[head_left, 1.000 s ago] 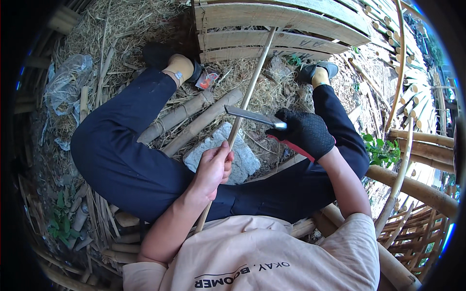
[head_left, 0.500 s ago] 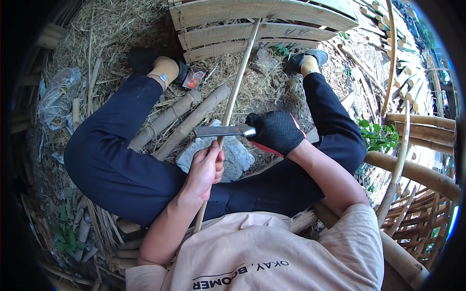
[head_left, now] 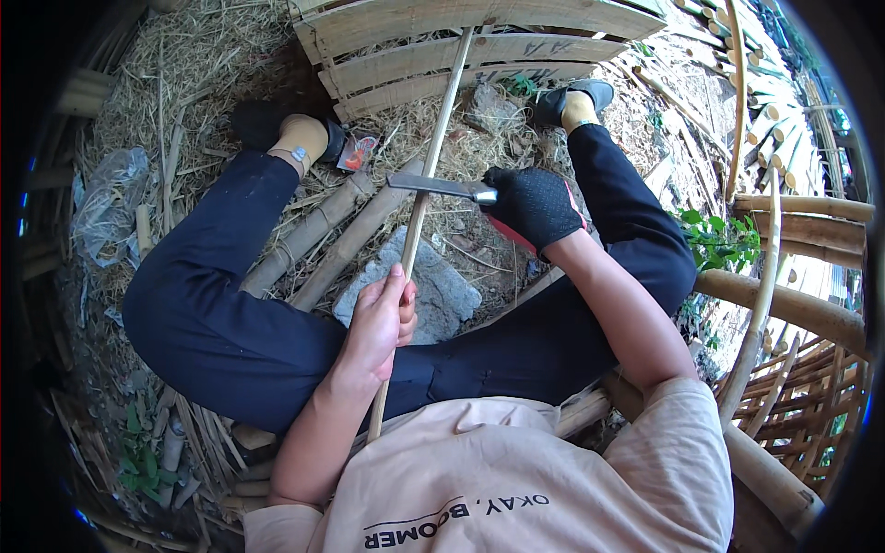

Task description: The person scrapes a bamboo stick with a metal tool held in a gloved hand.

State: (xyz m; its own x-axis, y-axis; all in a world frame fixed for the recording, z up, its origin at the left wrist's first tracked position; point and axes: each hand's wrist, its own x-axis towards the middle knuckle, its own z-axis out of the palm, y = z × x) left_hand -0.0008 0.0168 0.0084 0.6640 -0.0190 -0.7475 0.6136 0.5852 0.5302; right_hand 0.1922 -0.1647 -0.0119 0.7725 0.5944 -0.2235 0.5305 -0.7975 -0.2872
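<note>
A long, thin bamboo strip (head_left: 436, 138) runs from against my shirt, up between my legs, to the wooden crate. My bare left hand (head_left: 376, 321) is closed round its lower part, thumb lying along it. In a black glove with red edging, my right hand (head_left: 532, 210) grips a knife (head_left: 433, 186) with a broad flat blade and a metal collar; the glove hides the handle. The blade lies across the strip, touching it well above my left hand. Under the strip, between my thighs, sits a grey stone block (head_left: 426, 288).
A slatted wooden crate (head_left: 479, 60) stands ahead between my feet. Two bamboo poles (head_left: 341, 241) lie by my left leg. Crumpled clear plastic (head_left: 109, 207) is at the left. Thick bamboo rails (head_left: 784, 313), stacked poles (head_left: 784, 152) and a woven basket (head_left: 802, 424) fill the right.
My right hand has pushed the knife away from me along the strip, from just above my left hand to farther up. My left hand keeps its hold.
</note>
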